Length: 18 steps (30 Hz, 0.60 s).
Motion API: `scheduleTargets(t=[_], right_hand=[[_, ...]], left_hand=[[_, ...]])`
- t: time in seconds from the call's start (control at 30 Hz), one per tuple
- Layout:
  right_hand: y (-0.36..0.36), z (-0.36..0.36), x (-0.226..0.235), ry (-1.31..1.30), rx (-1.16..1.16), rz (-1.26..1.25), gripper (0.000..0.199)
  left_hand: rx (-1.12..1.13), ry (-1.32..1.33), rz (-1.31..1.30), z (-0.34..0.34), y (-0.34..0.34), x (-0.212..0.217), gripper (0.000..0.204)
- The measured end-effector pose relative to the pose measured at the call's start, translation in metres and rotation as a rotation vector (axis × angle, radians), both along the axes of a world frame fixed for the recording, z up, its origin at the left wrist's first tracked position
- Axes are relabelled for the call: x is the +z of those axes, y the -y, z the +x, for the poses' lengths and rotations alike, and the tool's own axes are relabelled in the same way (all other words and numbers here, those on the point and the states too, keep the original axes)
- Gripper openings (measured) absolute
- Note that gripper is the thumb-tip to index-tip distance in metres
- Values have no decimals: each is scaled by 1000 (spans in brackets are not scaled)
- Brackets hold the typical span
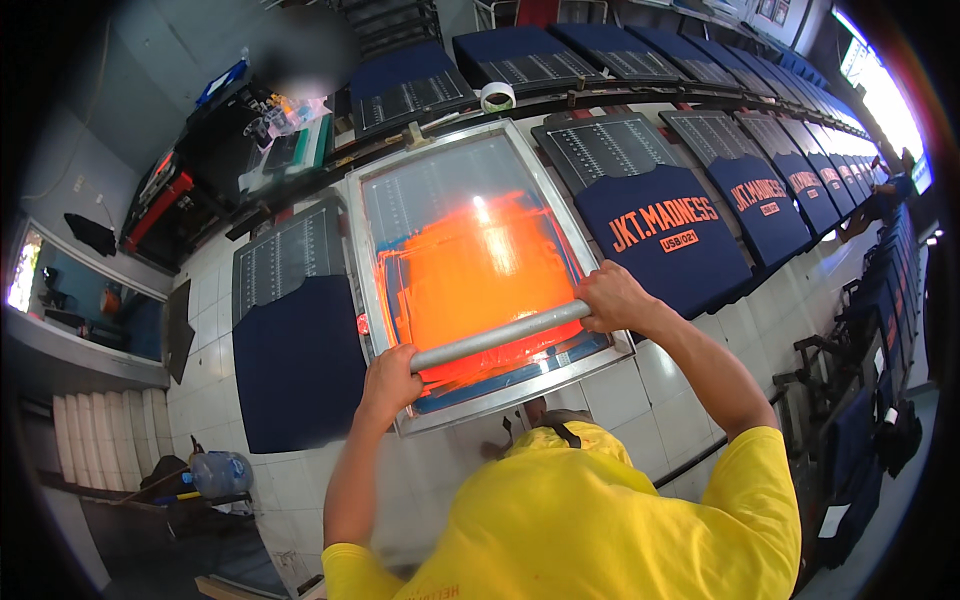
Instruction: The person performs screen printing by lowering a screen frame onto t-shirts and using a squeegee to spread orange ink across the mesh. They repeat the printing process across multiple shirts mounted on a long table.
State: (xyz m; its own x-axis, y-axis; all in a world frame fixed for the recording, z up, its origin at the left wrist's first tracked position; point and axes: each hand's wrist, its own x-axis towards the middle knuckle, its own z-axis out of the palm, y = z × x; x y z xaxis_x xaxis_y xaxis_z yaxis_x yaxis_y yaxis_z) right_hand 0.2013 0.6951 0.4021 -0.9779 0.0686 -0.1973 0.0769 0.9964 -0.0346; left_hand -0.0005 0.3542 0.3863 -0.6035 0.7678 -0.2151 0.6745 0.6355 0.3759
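Note:
Both my hands grip the ends of a long grey squeegee (500,337), which lies across the near part of a printing screen. My left hand (392,378) is closed round its left end, and my right hand (612,298) round its right end. The screen has a silver metal frame (352,235). Bright orange ink (450,270) covers much of the mesh, with wet streaks at its edges. Blue stencil borders the ink, and the blade's lower edge is hard to make out.
Left of the screen, a dark blue cloth piece (300,365) lies on a board. To the right, several boards bear navy pieces (665,235) with orange prints. A tape roll (497,97) sits on the rail behind. A water jug (220,474) stands at lower left.

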Motion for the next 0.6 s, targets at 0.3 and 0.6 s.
scheduleTargets(t=[0.3, 0.6], right_hand=[[21, 60, -37, -284, -34, -129, 34], [11, 49, -75, -466, -5, -75, 24]], left_hand=[[-36, -213, 211, 48, 30, -45, 43], [-25, -369, 402, 53, 21, -86, 41]])
